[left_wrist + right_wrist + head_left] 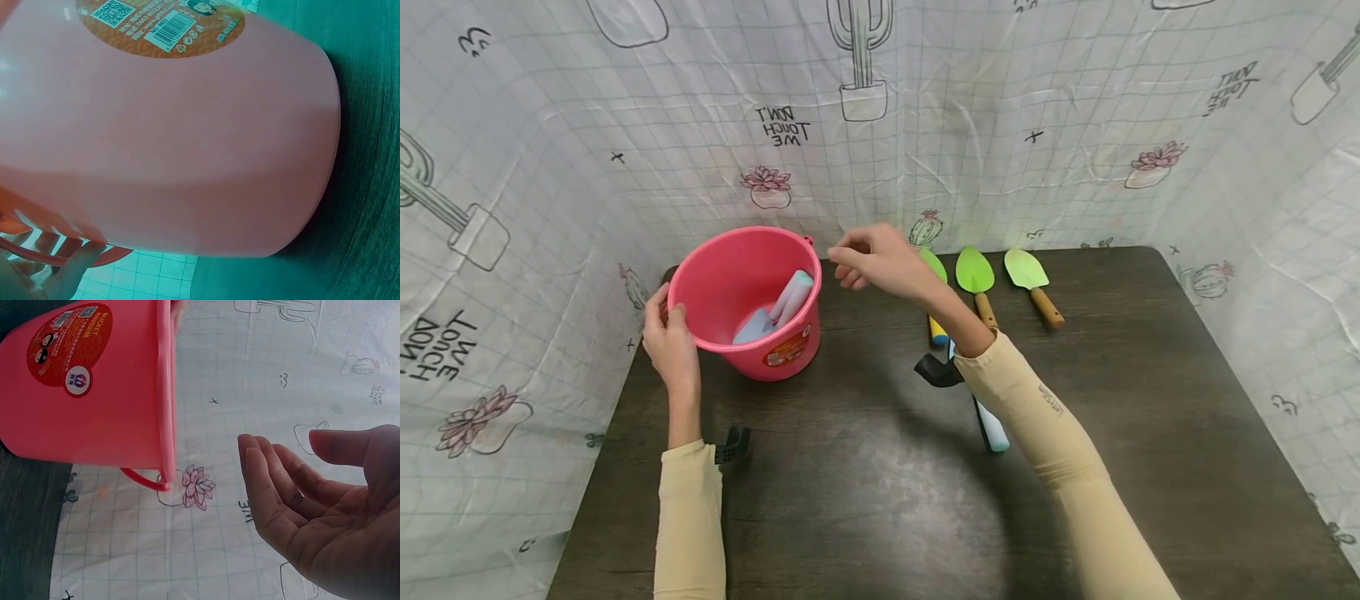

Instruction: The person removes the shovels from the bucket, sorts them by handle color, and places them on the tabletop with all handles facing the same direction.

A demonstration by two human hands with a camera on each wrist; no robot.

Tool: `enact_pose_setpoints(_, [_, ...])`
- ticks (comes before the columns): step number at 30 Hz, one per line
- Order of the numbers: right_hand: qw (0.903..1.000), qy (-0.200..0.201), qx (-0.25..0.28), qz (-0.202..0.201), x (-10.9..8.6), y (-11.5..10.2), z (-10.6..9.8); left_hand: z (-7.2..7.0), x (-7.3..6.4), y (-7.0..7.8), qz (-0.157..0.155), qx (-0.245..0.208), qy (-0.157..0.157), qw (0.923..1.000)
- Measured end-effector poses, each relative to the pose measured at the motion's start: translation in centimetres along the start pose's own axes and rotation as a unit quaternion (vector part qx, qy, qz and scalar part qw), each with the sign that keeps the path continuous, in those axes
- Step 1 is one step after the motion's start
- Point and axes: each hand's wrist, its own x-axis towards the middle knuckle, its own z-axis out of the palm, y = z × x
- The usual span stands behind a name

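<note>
A pink plastic bucket (752, 292) stands upright at the left of the table, its mouth tilted into the head view. My left hand (672, 343) grips its left rim; in the left wrist view the fingers (78, 265) wrap the rim and handle area. Inside lies a tool with a pale blue blade and a whitish, teal-ended handle (792, 298). My right hand (883, 260) hovers just right of the bucket's rim, its fingers loosely bent with nothing in them. In the right wrist view the right hand (319, 506) is apart from the bucket.
Three green-bladed garden trowels lie at the back: one with a yellow-and-blue handle (937, 332), two wooden-handled, the middle trowel (974, 271) and the right trowel (1027, 271). A pale teal-ended object (992, 427) lies partly hidden under the right forearm. A printed curtain (985, 125) surrounds the dark table (865, 500).
</note>
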Motion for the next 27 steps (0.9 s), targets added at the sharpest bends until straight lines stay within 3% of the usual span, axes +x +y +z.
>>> enact_pose_setpoints(2, [1.0000, -0.001, 0.000, -0.002, 0.3, -0.1, 0.2, 0.0, -0.3, 0.5, -0.001, -0.001, 0.000, 1.0000])
enact_pose_setpoints(10, [0.9999, -0.011, -0.007, -0.007, 1.5, -0.4, 1.2, 0.0, 0.0, -0.1, 0.008, 0.000, -0.001, 1.0000])
enact_pose_setpoints(20, [0.9992, -0.036, 0.007, -0.016, 3.4, -1.1, 2.8, -0.1, 0.0, 0.2, 0.003, -0.007, -0.010, 0.9999])
enact_pose_setpoints(27, [0.9984, -0.045, -0.033, -0.009, 4.6, -1.3, 3.6, -0.1, 0.3, 0.1, 0.003, 0.002, -0.007, 1.0000])
